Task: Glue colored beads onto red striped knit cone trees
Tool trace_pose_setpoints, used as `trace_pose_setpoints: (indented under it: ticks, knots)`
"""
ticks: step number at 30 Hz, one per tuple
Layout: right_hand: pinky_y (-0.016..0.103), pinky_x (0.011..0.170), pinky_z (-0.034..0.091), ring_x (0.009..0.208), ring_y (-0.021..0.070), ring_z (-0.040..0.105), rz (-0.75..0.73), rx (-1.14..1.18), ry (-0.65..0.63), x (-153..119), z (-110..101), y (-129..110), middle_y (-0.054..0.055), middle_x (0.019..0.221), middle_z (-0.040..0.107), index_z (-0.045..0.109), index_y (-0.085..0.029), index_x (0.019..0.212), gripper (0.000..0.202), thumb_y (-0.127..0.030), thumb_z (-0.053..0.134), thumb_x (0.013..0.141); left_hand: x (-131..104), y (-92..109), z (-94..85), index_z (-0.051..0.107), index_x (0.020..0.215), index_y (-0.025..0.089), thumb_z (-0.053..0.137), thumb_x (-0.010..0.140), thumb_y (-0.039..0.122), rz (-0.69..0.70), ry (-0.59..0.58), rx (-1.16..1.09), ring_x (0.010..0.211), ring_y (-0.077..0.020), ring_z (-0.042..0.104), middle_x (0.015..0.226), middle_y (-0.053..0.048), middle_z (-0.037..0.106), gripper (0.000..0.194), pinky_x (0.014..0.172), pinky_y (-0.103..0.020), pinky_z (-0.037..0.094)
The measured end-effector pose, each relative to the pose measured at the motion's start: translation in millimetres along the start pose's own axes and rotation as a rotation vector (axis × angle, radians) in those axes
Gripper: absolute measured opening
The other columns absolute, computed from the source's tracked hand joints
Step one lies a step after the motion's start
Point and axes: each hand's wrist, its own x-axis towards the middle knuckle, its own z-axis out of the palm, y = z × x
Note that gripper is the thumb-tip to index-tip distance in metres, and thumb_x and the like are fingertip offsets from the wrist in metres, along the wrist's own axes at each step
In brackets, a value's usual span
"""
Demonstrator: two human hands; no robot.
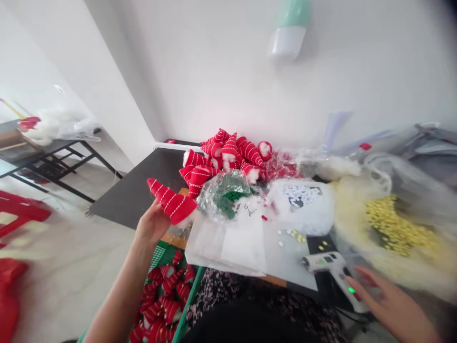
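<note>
My left hand (152,224) grips a red cone-shaped stuffed hat (173,200) with white stitched stripes and white fluff at its wide end. The hat is tilted, its tip pointing up and left. My right hand (389,300), slightly blurred, is at the handle of a white glue gun (332,267) lying on the table, with a green light lit on it. Its fingers look stretched and apart, not wrapped round the handle. Between the hands lies a white paper sheet (243,243), with small red bits and dark marks near its top.
More striped red hats (228,152) are heaped at the back. A clear bag (228,195) holds green pieces; other bags hold white pieces (303,196) and yellow pieces (396,224). Below left, a green basket (191,295) contains many red hats. A dark table (143,181) extends leftward.
</note>
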Motion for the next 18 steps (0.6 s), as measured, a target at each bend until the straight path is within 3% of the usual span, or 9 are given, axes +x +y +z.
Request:
trace_pose_setpoints:
  ticks: [1, 3, 6, 8, 11, 13, 16, 18]
  knots:
    - [0.048, 0.072, 0.065, 0.083, 0.0353, 0.079, 0.000, 0.049, -0.081, 4, 8, -2, 0.015, 0.094, 0.081, 0.076, -0.024, 0.097, 0.069, -0.089, 0.060, 0.079, -13, -9, 8.0, 0.072, 0.110, 0.021, 0.072, 0.079, 0.025, -0.015, 0.023, -0.091, 0.083, -0.0222, 0.075, 0.093, -0.002, 0.079, 0.031, 0.082, -0.034, 0.064]
    - [0.051, 0.076, 0.064, 0.085, 0.0378, 0.078, -0.004, 0.047, -0.039, 7, 18, -15, 0.017, 0.097, 0.081, 0.073, -0.023, 0.100, 0.071, -0.089, 0.057, 0.079, -36, -27, 25.3, 0.071, 0.095, 0.020, 0.069, 0.083, 0.023, -0.063, 0.066, -0.215, 0.075, -0.0200, 0.074, 0.082, -0.001, 0.078, 0.012, 0.080, -0.032, 0.064]
    - [0.052, 0.078, 0.062, 0.087, 0.0366, 0.074, -0.072, 0.002, 0.306, 4, 14, -59, 0.018, 0.098, 0.076, 0.069, -0.020, 0.100, 0.061, -0.079, 0.053, 0.091, -63, -53, 52.9, 0.071, 0.087, 0.019, 0.069, 0.086, 0.023, -0.096, 0.071, -0.291, 0.071, -0.0187, 0.074, 0.079, -0.002, 0.078, 0.005, 0.077, -0.030, 0.064]
    - [0.042, 0.068, 0.061, 0.070, 0.0263, 0.070, -0.210, 0.149, 0.391, -1, 4, -103, 0.011, 0.087, 0.073, 0.068, -0.022, 0.100, 0.042, -0.063, 0.063, 0.097, -78, -67, 73.0, 0.072, 0.090, 0.020, 0.071, 0.088, 0.028, -0.085, 0.036, -0.249, 0.079, -0.0212, 0.076, 0.082, -0.002, 0.079, 0.009, 0.081, -0.032, 0.065]
    - [0.033, 0.067, 0.062, 0.071, 0.0191, 0.071, -0.554, 0.462, 0.243, -6, -8, -172, 0.009, 0.100, 0.076, 0.070, -0.024, 0.109, 0.015, -0.036, 0.069, 0.100, -97, -85, 106.8, 0.075, 0.103, 0.022, 0.069, 0.092, 0.044, -0.080, -0.060, -0.055, 0.103, -0.0301, 0.077, 0.095, -0.004, 0.081, 0.025, 0.092, -0.041, 0.064]
    - [0.033, 0.074, 0.064, 0.081, 0.0200, 0.075, -0.737, 0.590, 0.182, -6, -7, -208, 0.008, 0.105, 0.078, 0.070, -0.025, 0.115, 0.016, -0.025, 0.071, 0.099, -106, -98, 130.0, 0.073, 0.116, 0.021, 0.065, 0.094, 0.060, -0.123, -0.162, 0.042, 0.116, -0.0362, 0.074, 0.104, -0.008, 0.081, 0.046, 0.096, -0.047, 0.063]
    - [0.032, 0.079, 0.065, 0.090, 0.0208, 0.078, -0.821, 0.665, 0.236, -4, 11, -237, 0.006, 0.102, 0.080, 0.073, -0.027, 0.109, 0.015, -0.015, 0.068, 0.100, -116, -122, 161.0, 0.069, 0.128, 0.017, 0.066, 0.089, 0.072, -0.199, -0.304, 0.022, 0.119, -0.0384, 0.073, 0.110, -0.013, 0.080, 0.068, 0.098, -0.048, 0.061]
    - [0.032, 0.073, 0.063, 0.082, 0.0201, 0.076, -0.778, 0.647, 0.372, -1, 27, -241, 0.005, 0.092, 0.078, 0.071, -0.026, 0.101, 0.017, -0.011, 0.064, 0.099, -124, -141, 177.4, 0.069, 0.124, 0.018, 0.078, 0.084, 0.063, -0.176, -0.313, -0.017, 0.110, -0.0327, 0.075, 0.107, -0.010, 0.079, 0.060, 0.096, -0.042, 0.059]
